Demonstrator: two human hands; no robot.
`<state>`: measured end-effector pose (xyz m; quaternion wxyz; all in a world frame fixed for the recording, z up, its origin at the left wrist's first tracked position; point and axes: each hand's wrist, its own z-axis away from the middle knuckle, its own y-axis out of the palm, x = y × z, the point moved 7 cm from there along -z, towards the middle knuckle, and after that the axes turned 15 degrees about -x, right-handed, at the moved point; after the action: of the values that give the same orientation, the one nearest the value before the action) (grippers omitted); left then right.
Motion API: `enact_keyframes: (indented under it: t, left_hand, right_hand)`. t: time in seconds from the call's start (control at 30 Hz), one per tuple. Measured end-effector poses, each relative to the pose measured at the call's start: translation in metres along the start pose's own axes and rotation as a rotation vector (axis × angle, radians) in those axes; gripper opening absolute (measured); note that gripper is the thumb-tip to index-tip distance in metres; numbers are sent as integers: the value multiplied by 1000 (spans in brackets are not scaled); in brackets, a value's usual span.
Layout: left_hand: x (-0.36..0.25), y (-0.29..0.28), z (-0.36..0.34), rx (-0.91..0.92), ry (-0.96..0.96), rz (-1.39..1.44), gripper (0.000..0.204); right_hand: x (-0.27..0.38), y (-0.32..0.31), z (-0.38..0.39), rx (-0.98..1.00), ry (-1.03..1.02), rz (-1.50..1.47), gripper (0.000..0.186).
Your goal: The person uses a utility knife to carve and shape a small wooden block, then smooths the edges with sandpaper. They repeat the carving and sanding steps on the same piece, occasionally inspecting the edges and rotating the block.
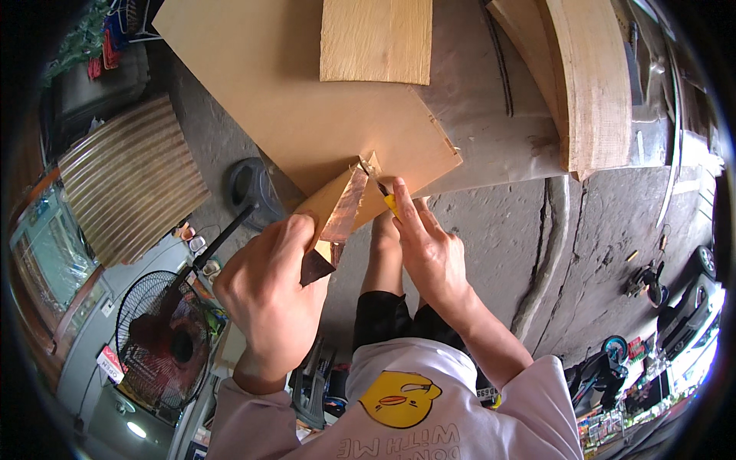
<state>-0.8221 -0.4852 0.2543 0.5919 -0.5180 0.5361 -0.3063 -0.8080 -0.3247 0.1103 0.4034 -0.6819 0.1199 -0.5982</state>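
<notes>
My left hand is wrapped round a narrow wooden piece, with a pale top end and a dark reddish-brown angled face, held over the near edge of a tan board. My right hand grips a utility knife with a yellow handle, its fingers extended along it. The dark blade reaches to the upper end of the wooden piece, where small pale splinters show. A pale rectangular wooden slab lies on the board beyond my hands.
Curved pale timber pieces lie at the table's right. At left are a black standing fan and a corrugated translucent sheet. My legs are below the hands on a concrete floor, with a cracked strip running at right.
</notes>
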Motion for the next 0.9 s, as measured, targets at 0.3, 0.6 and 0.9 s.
enact_keyframes:
  t: [0.3, 0.6, 0.9]
  left_hand:
    - [-1, -4, -5, 31, -86, -57, 23]
    - [33, -53, 19, -274, -6, 217, 47]
    - [93, -32, 66, -651, -3, 421, 48]
  right_hand:
    - [1, -18, 11, 44, 7, 49, 68]
    - [-33, -97, -26, -206, 307, -30, 23]
    - [-39, -89, -76, -350, -87, 286, 55]
